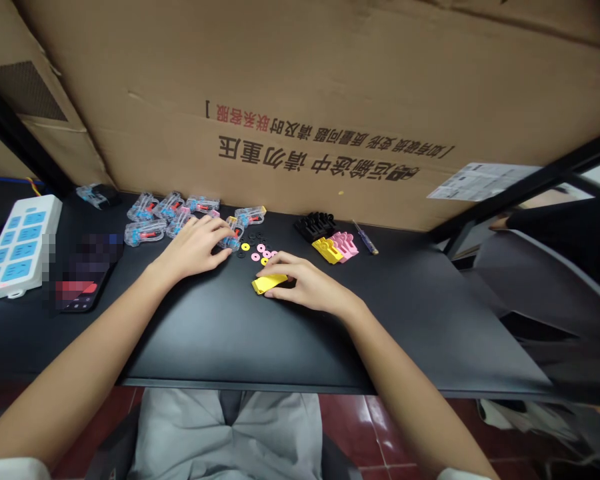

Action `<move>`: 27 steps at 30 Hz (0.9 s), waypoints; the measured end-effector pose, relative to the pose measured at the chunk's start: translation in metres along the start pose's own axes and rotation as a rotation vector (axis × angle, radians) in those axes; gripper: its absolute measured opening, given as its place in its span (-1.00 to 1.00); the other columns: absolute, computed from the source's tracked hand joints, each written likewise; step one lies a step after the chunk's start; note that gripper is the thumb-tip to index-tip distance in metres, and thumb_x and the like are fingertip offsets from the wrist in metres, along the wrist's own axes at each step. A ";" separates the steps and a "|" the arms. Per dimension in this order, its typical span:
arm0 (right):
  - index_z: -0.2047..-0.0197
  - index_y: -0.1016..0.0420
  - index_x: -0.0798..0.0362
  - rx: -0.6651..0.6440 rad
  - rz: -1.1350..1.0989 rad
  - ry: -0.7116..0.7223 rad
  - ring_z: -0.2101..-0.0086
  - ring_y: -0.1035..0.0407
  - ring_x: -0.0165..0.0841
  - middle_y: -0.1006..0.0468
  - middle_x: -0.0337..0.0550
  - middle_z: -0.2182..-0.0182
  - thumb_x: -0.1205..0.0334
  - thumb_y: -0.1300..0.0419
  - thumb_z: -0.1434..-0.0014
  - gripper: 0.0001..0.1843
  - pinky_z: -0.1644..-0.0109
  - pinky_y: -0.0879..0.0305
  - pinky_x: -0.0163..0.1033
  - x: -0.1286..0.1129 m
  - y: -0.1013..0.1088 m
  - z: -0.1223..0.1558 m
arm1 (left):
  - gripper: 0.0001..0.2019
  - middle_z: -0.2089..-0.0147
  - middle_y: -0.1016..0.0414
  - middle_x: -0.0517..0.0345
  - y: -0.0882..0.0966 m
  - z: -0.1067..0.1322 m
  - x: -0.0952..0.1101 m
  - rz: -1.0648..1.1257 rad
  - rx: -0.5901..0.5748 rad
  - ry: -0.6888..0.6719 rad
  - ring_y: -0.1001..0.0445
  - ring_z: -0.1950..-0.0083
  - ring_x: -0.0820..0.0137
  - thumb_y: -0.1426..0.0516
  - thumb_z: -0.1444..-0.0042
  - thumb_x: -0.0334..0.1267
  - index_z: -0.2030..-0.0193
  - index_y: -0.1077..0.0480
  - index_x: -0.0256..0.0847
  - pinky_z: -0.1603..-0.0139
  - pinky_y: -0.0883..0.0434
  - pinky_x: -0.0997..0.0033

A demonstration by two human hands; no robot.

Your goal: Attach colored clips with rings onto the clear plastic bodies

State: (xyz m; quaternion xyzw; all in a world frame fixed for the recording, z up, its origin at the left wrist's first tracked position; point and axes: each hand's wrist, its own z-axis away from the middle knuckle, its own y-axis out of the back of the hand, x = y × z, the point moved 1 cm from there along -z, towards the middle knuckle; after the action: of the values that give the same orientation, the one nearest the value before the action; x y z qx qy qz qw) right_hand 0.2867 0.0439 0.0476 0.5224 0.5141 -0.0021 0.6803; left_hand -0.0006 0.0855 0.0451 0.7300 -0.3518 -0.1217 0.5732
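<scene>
My left hand (200, 243) reaches over a group of clear plastic casings. Its thumb and forefinger close round the near end of one clear plastic casing (236, 227) with blue and red parts inside. My right hand (305, 283) pinches a narrow yellow plastic piece (269, 285) just above or on the black table. Between the hands lie small pink discs (261, 249), yellow discs (245, 247) and black discs (253, 237), each with a centre hole. Other clear casings (145, 233) sit behind and left of my left hand, some partly hidden by it.
Black (314, 225), yellow (327, 251) and pink plastic parts (346, 245) lie in piles at back right, beside a small screwdriver (367, 241). A phone (87, 273) and a white power strip (23, 243) are at left. Cardboard (300, 80) walls the back; a person (570, 247) is at right.
</scene>
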 end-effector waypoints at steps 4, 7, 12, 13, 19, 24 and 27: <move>-0.16 -0.72 -0.08 0.011 0.009 0.012 -0.09 -0.54 -0.10 -0.59 0.01 -0.10 0.09 -0.43 -0.34 -0.65 -0.23 -0.48 -0.01 0.001 0.001 0.001 | -0.66 -0.26 -0.55 -0.08 0.002 0.003 -0.003 -0.015 -0.069 -0.023 -0.52 -0.25 0.05 -0.20 -0.39 -0.12 -0.22 -0.56 -0.15 -0.23 -0.38 0.06; -0.16 -0.72 -0.08 0.021 0.007 0.017 -0.09 -0.55 -0.11 -0.60 0.01 -0.11 0.09 -0.44 -0.33 -0.65 -0.19 -0.51 -0.04 0.003 0.002 0.001 | -0.68 -0.16 -0.59 -0.07 0.009 0.003 -0.001 -0.024 -0.072 -0.019 -0.58 -0.12 0.09 -0.25 -0.35 -0.09 -0.14 -0.60 -0.17 -0.16 -0.40 0.11; -0.15 -0.72 -0.07 0.016 0.006 0.024 -0.08 -0.55 -0.12 -0.60 0.01 -0.10 0.12 -0.44 -0.32 -0.65 -0.17 -0.51 -0.05 0.007 0.002 0.001 | -0.77 0.08 -0.63 0.03 0.021 0.002 -0.001 0.130 -0.157 -0.021 -0.60 0.18 0.29 -0.33 -0.29 -0.06 0.10 -0.66 -0.18 0.10 -0.42 0.29; -0.15 -0.71 -0.07 0.011 0.007 0.024 -0.08 -0.55 -0.12 -0.60 0.01 -0.11 0.13 -0.45 -0.32 -0.65 -0.17 -0.51 -0.05 0.007 0.002 0.000 | -0.78 0.13 -0.64 0.05 0.023 0.002 -0.002 0.189 -0.178 -0.014 -0.59 0.23 0.32 -0.33 -0.28 -0.06 0.14 -0.66 -0.18 0.15 -0.41 0.33; -0.13 -0.69 -0.03 -0.002 0.016 0.016 -0.06 -0.54 -0.13 -0.59 0.00 -0.09 0.21 -0.47 -0.27 -0.64 -0.16 -0.49 -0.06 0.009 0.002 0.000 | -0.72 0.33 -0.66 0.14 0.029 0.002 0.001 0.544 -0.349 0.070 -0.61 0.33 0.36 -0.36 -0.23 0.00 0.25 -0.64 -0.19 0.27 -0.43 0.42; -0.09 -0.69 -0.05 -0.006 0.008 0.029 -0.07 -0.53 -0.13 -0.61 -0.03 -0.08 0.21 -0.47 -0.27 -0.68 -0.18 -0.47 -0.07 0.009 0.003 -0.001 | -0.46 0.03 -0.70 0.01 0.033 0.005 0.006 0.303 -0.140 0.120 -0.64 0.04 0.15 -0.41 -0.10 0.23 0.00 -0.61 -0.16 0.00 -0.51 0.25; -0.08 -0.68 -0.05 -0.008 0.015 0.026 -0.06 -0.53 -0.14 -0.61 -0.04 -0.08 0.20 -0.48 -0.26 -0.68 -0.18 -0.46 -0.07 0.008 0.004 -0.001 | -0.14 -0.28 -0.58 -0.15 0.032 0.008 0.008 0.061 -0.087 0.147 -0.56 -0.24 -0.09 -0.42 0.02 0.39 -0.28 -0.51 -0.14 -0.28 -0.44 0.00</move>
State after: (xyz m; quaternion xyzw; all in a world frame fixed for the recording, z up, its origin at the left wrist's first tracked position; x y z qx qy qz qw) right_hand 0.2921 0.0502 0.0445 0.5238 0.5187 0.0118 0.6756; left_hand -0.0117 0.0709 0.0741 0.7002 -0.3252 -0.0654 0.6322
